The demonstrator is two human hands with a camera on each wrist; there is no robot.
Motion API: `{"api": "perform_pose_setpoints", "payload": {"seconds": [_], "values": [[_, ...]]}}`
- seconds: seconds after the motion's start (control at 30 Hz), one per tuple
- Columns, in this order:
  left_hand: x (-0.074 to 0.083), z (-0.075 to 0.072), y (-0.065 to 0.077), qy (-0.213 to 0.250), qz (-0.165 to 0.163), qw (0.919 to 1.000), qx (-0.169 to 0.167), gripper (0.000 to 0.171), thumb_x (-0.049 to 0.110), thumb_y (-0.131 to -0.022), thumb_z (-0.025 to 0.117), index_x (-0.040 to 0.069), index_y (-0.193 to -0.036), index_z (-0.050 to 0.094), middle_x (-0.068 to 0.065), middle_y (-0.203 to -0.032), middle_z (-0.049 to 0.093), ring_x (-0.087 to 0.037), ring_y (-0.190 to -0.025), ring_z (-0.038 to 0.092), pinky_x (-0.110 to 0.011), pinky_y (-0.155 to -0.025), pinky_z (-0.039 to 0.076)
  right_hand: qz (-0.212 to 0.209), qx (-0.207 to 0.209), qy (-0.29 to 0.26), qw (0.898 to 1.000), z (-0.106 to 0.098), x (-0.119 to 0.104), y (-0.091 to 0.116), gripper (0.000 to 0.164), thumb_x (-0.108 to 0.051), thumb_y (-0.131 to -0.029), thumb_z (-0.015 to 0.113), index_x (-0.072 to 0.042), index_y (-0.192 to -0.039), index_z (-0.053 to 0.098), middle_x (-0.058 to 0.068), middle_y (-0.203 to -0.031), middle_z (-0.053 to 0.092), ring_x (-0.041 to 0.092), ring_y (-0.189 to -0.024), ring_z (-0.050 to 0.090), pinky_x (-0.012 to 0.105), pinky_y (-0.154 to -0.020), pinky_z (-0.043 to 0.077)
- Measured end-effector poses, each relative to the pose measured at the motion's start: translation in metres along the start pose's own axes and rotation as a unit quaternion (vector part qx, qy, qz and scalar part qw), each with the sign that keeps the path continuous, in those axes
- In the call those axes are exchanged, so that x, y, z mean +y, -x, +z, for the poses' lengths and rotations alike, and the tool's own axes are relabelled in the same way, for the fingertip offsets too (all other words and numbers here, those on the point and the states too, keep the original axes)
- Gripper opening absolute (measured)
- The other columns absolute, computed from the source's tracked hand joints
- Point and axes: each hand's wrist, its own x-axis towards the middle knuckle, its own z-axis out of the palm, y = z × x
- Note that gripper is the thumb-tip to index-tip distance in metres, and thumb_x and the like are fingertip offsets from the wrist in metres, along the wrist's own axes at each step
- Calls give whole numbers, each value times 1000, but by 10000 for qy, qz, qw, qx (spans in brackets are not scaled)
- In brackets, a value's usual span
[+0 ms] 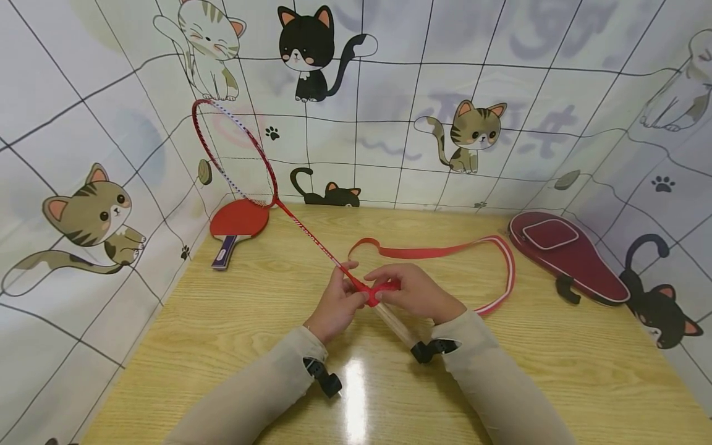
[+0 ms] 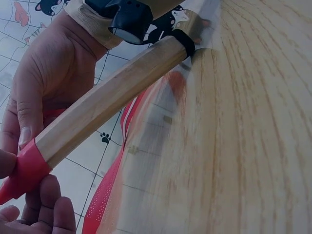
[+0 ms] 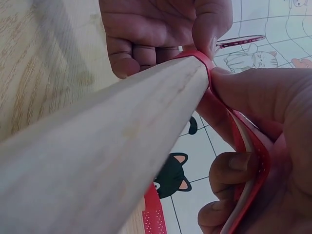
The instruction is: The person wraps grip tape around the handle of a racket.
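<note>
A badminton racket slants across the middle of the head view, its red-framed head up at the far left. Its bare wooden handle ends in a black butt. Red grip tape is wound round the top of the handle. My left hand holds the racket at that wrapped part, thumb and fingers around it. Beside it, my right hand pinches the tape close to the handle. In the right wrist view the tape's free length passes through the right fingers.
The loose red tape strip loops over the table behind the right hand. A red table-tennis bat lies at the back left. A dark red bat case lies at the right. Cat-printed walls enclose the wooden table.
</note>
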Motion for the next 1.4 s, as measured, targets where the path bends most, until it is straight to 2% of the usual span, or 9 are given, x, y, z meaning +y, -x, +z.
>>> {"api": "perform_pose_setpoints", "payload": {"seconds": [0.33, 0.6, 0.77, 0.87, 1.0, 1.2, 1.4], "values": [[0, -2, 0, 47, 18, 9998, -194, 67, 6, -103, 58, 14, -160, 23, -24, -133, 60, -25, -113, 65, -41, -101, 55, -144, -402, -180, 9989, 1, 4, 1, 39, -5, -102, 66, -12, -140, 68, 0, -105, 79, 16, -83, 67, 28, -73, 54], [1, -1, 3, -356, 254, 9988, -226, 74, 6, -106, 55, 6, -167, 14, -23, -146, 58, -32, -129, 63, -48, -111, 50, -81, -315, -382, 9987, 3, 8, -1, 39, -3, -100, 67, -12, -138, 69, 2, -102, 78, 18, -86, 69, 29, -75, 55], [3, 1, 5, -645, 474, 9968, 52, 73, 5, -105, 57, 5, -167, 18, -20, -131, 67, -28, -115, 69, -44, -102, 55, -79, -172, -524, 9984, 5, 9, -2, 39, -1, -99, 67, -13, -136, 70, 4, -99, 77, 20, -82, 65, 27, -70, 52], [4, 2, 4, -726, 618, 9952, 240, 69, 3, -103, 59, 4, -163, 24, -18, -120, 70, -24, -103, 70, -37, -93, 56, -97, -85, -586, 9982, 6, 8, -2, 38, 0, -98, 68, -12, -135, 71, 5, -100, 77, 21, -84, 66, 28, -73, 54], [5, 3, 4, -640, 670, 9949, 395, 64, 1, -101, 61, 7, -154, 27, -16, -113, 73, -21, -94, 69, -32, -86, 53, -106, -8, -638, 9979, 8, 8, -2, 38, 0, -98, 68, -12, -134, 71, 5, -101, 77, 22, -86, 67, 29, -78, 55], [6, 3, 5, -513, 610, 9954, 528, 62, 2, -101, 63, 8, -153, 29, -16, -114, 74, -23, -98, 72, -34, -90, 55, -169, 68, -639, 9978, 8, 7, -2, 38, 0, -98, 68, -10, -134, 70, 4, -102, 77, 21, -87, 68, 30, -78, 56], [5, 5, 5, -248, 409, 9964, 696, 54, 4, -101, 66, 12, -149, 43, -15, -113, 74, -23, -102, 73, -34, -91, 57, -217, 176, -620, 9977, 9, 9, -4, 37, -2, -98, 69, -11, -134, 71, 4, -104, 77, 21, -87, 68, 29, -79, 57]]}}
